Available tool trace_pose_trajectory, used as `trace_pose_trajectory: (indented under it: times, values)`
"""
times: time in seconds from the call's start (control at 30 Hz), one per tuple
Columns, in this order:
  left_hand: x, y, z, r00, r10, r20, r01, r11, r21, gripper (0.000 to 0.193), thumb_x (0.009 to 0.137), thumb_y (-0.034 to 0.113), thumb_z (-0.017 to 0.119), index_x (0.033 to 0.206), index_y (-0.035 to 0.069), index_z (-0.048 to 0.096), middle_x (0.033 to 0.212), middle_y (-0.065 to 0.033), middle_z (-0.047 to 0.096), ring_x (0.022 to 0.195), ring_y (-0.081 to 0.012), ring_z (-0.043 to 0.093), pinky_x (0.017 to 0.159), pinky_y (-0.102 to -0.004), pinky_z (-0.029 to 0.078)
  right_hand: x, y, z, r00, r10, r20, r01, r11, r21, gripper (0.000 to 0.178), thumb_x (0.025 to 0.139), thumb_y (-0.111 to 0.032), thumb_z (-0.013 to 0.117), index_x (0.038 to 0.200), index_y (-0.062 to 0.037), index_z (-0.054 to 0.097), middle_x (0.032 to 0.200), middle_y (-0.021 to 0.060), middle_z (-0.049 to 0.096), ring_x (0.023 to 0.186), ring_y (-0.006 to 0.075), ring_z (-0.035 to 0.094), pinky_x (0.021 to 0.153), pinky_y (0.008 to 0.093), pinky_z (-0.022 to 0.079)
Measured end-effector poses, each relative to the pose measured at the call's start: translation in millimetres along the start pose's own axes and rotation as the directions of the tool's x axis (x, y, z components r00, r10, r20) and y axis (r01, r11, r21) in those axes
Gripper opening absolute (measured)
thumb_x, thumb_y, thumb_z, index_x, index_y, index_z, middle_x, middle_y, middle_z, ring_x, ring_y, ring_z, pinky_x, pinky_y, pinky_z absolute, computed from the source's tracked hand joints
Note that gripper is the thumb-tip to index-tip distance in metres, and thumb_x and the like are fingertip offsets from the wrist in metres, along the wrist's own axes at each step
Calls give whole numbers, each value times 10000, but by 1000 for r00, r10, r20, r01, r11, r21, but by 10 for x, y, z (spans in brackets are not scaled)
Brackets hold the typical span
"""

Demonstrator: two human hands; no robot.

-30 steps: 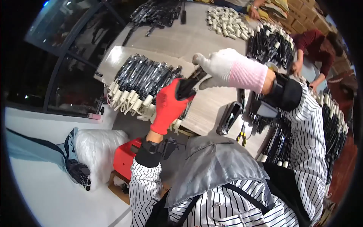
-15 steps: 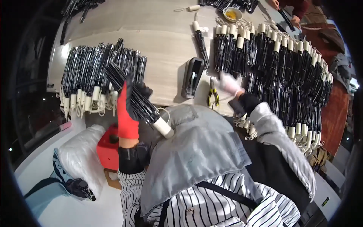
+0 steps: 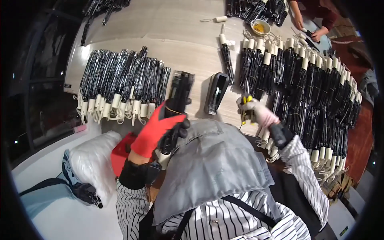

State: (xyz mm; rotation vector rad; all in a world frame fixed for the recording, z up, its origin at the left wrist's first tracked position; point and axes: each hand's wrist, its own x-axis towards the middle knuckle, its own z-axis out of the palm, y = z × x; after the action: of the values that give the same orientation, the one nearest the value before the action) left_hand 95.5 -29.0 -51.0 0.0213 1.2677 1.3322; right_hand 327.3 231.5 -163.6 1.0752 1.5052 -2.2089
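Note:
My left hand, in a red and black glove, is wrapped round a folded umbrella frame. Its dark ribs point away from me, a thin band circles them, and the white handle hangs near my lap. Over at the right, my right hand, in a pale glove, grips yellow-and-black pliers with the jaws pointing away. Between the hands lies a long black device, perhaps a stapler. Just beyond the pliers lies a single umbrella frame with a white handle.
Rows of umbrella frames lie at the left and in a larger stack at the right. A bowl with small yellow pieces stands farther back. Another person's hands work at the far right. Left of me are a red box and a plastic bag.
My right hand has picked up the pliers from the table. My left hand has moved right and turned the umbrella frame more upright. The whole view has shifted slightly.

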Motion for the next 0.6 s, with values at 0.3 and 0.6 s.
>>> trace_pose_trajectory:
  times: [0.3, 0.6]
  values:
    - [-21, -167, 155, 999, 30, 32, -36, 980, 197, 397, 877, 87, 650, 1253, 51, 529, 822, -27, 621, 683, -89, 585, 604, -223, 467, -217, -1296, 471, 792, -535, 294, 388, 69, -919, 351, 796, -91, 673, 1080, 29, 505, 988, 147, 558, 919, 304, 572, 814, 391, 503]
    - [-85, -301, 81, 994, 98, 42, -106, 953, 285, 408, 833, 173, 733, 1172, 51, 542, 801, 38, 550, 656, -39, 491, 557, -217, 390, -246, -1565, 679, 812, -435, 390, 258, -331, -908, 376, 763, -39, 638, 1100, 46, 496, 1097, 186, 508, 1083, 329, 523, 889, 394, 499]
